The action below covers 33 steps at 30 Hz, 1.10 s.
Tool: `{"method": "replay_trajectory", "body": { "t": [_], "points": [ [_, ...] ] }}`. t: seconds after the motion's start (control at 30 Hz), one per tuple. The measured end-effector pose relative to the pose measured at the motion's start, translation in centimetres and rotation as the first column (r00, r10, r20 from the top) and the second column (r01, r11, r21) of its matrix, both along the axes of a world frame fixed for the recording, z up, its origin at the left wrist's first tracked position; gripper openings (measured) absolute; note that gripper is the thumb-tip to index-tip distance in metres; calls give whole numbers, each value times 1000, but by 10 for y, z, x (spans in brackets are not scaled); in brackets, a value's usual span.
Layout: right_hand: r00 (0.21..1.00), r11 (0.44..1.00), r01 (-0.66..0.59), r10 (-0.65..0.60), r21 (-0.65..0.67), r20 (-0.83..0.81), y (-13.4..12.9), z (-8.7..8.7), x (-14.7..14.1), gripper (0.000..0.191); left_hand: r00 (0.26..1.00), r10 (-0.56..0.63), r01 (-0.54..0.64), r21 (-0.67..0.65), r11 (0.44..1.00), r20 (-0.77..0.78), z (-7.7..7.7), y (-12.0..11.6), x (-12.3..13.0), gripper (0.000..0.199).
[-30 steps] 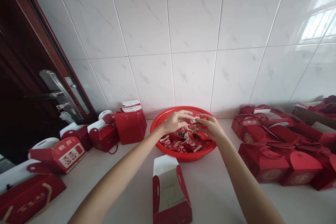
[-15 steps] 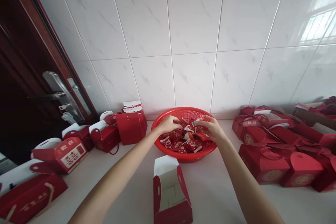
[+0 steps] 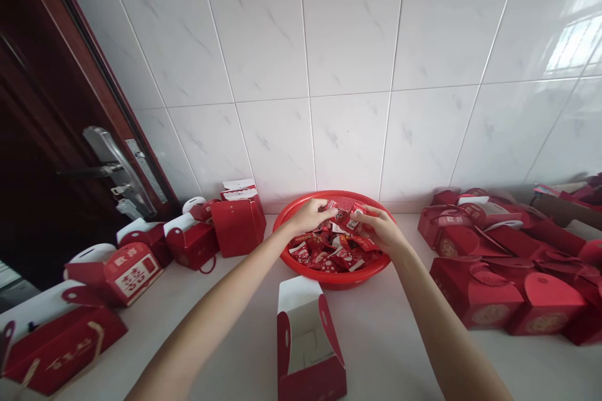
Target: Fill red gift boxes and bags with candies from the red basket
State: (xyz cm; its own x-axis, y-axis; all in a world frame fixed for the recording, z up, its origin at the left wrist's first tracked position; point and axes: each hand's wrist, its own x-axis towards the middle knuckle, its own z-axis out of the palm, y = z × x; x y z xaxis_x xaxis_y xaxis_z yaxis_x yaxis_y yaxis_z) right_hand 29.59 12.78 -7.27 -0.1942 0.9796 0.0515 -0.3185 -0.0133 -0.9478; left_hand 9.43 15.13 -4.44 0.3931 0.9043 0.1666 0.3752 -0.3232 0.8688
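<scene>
A red plastic basket point(image 3: 345, 277) holds a heap of red-wrapped candies point(image 3: 324, 261) against the tiled wall. Over its left side, my left hand point(image 3: 310, 215) pinches a small wrapped candy point(image 3: 333, 205) between thumb and fingers. My right hand point(image 3: 382, 229) comes in from the right, its fingers closed on another wrapped candy point(image 3: 356, 215) with a white label. The two hands are close together but apart. In front of the basket, between my forearms, stands a red paper box point(image 3: 312, 383) with its top open and its pale inside showing.
Several red gift boxes point(image 3: 190, 244) line the left side, near a dark door point(image 3: 28, 156) with a metal handle point(image 3: 101, 169). On the right, many more red boxes point(image 3: 489, 294) are packed close together on the white surface point(image 3: 390, 338).
My left hand has moved slightly right and up, and a candy now shows in its fingers. My right hand still holds its candy, turned to a different angle.
</scene>
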Motion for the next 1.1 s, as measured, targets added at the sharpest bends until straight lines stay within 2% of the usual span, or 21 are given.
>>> {"method": "replay_trajectory", "body": {
  "t": [0.1,0.3,0.47,0.77,0.9,1.0,1.1],
  "points": [
    [1000,1000,17,-17,-12,-8,1,-1,0,35,999,-28,28,6,1000,-44,2,1,1,47],
    [1000,998,22,-22,-63,2,0,-1,-1,39,992,-110,106,-67,992,-58,3,1,0,48],
    [1000,997,-15,16,-69,25,-3,0,-2,40,997,-73,74,-61,995,10,3,-3,7,42],
    [999,998,42,-41,-46,16,-3,3,-1,39,989,-50,56,-36,998,141,-8,7,10,51],
    [998,997,63,-63,-47,3,-3,1,-2,37,997,-24,27,-32,999,72,-1,19,0,49],
    [996,995,88,-88,-42,-11,-1,0,-1,35,999,28,-28,-15,999,-26,6,30,-18,38],
    [993,992,119,-120,-41,-16,0,-2,-2,35,978,70,-72,-5,997,-196,5,37,-38,21]
  ]
}}
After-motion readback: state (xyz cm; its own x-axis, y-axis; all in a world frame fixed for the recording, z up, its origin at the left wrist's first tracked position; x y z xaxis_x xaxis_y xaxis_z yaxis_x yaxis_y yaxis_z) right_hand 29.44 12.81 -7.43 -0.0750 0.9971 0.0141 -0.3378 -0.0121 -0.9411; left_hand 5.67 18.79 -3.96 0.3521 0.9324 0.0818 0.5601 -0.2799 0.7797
